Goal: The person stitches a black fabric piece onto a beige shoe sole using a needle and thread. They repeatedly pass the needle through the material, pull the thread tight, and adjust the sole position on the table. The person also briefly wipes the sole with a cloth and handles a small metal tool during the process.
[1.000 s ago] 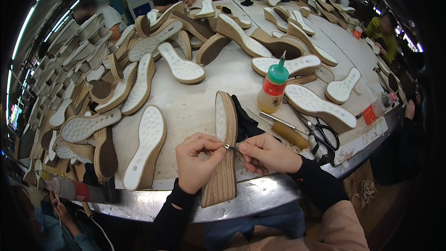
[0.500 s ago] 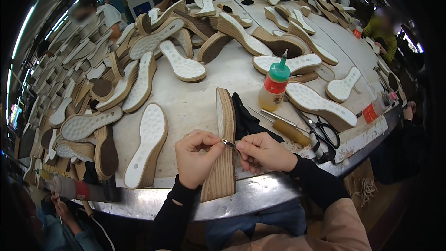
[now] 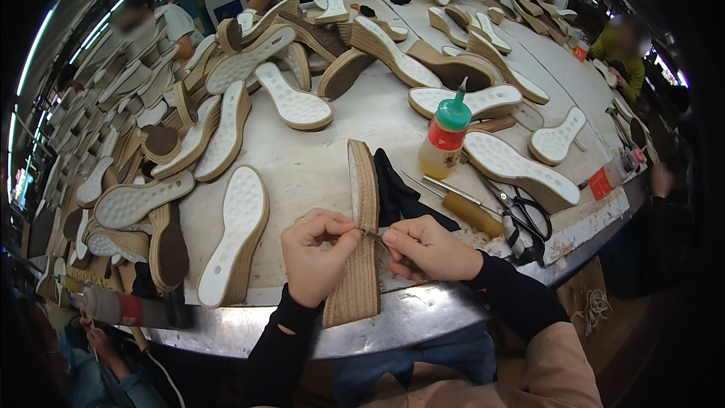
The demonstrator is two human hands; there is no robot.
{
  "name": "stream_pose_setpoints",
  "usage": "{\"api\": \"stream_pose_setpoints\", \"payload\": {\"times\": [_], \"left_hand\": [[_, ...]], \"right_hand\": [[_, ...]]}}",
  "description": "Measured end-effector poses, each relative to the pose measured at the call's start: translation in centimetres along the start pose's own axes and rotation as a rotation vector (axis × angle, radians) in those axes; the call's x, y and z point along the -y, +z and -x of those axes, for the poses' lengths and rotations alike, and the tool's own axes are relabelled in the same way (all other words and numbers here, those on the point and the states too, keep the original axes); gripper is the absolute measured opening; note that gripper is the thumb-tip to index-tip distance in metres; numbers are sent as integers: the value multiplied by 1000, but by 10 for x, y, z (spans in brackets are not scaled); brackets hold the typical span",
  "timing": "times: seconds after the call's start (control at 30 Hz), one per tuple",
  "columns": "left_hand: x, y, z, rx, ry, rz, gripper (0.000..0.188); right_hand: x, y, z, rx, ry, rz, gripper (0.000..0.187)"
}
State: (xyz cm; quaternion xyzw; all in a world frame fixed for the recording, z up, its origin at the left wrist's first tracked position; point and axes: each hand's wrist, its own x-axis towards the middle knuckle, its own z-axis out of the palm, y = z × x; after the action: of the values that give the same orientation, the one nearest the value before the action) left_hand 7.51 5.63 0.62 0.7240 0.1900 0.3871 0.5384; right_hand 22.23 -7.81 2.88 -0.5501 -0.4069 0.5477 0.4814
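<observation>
A rope-wrapped wedge sole (image 3: 355, 276) stands on its side at the table's near edge, in front of me. Over it, my left hand (image 3: 319, 257) and my right hand (image 3: 424, 248) pinch opposite ends of a small, thin, dark shiny piece (image 3: 371, 233), too small to name. Both hands are closed, thumb against fingers. Black fabric (image 3: 399, 193) lies just beyond my right hand. To its right are an awl (image 3: 470, 211) with a yellowish-brown handle, a slim metal rod (image 3: 451, 190) and black-handled scissors (image 3: 533, 215).
A squeeze bottle (image 3: 445, 140) with a green cap stands beyond the tools. White-topped wedge soles, one (image 3: 236, 230) by my left hand, crowd the table's left and back. Another bottle (image 3: 113, 305) lies at the near left edge. Several people work around the table (image 3: 302, 166).
The view has shifted slightly. Both hands keep their pinch over the sole, and the small piece between them has turned a little and looks less bright.
</observation>
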Motion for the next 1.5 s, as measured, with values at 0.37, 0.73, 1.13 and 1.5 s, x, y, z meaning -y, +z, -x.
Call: {"api": "stream_pose_setpoints", "payload": {"times": [0.37,0.73,1.13,1.5], "left_hand": [[0,-8,-4,21,-109,115,2],[2,-3,-4,19,-133,170,5],[1,-6,-3,32,-157,171,10],[1,-4,-2,-2,-124,136,10]], "right_hand": [[-9,-3,-4,-66,-6,-160,36],[-10,-5,-8,-4,-7,-182,36],[-9,-4,-9,-7,2,-185,37],[-3,-2,-12,-37,24,-178,38]]}}
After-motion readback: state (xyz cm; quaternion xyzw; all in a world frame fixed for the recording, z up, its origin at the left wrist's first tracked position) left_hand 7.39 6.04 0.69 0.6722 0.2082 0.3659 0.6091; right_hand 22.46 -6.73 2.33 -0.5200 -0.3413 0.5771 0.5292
